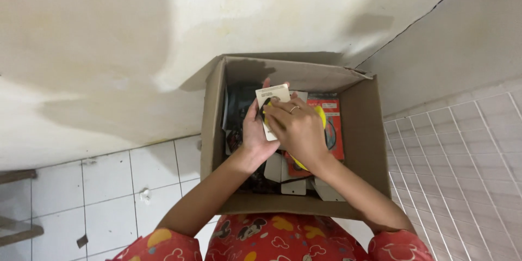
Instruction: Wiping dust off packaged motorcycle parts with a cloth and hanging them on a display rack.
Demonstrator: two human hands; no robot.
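Observation:
Both my hands are inside an open brown cardboard box [212,130] that stands on the floor against the wall. My left hand [254,136] holds a small white card package [273,95] from the left and below. My right hand [296,128], with a ring on one finger, lies over the front of the same package and grips it. A yellow part [321,114] shows just behind my right hand. Under my hands lie red carded packages [333,122], dark items [236,109] and white card tabs [293,186].
A stained cream wall [163,32] rises behind the box. White floor tiles [109,179] lie to the left, with small bits of debris [144,196]. A white wire grid panel [462,152] lies at the right. My red patterned clothing [272,242] fills the bottom edge.

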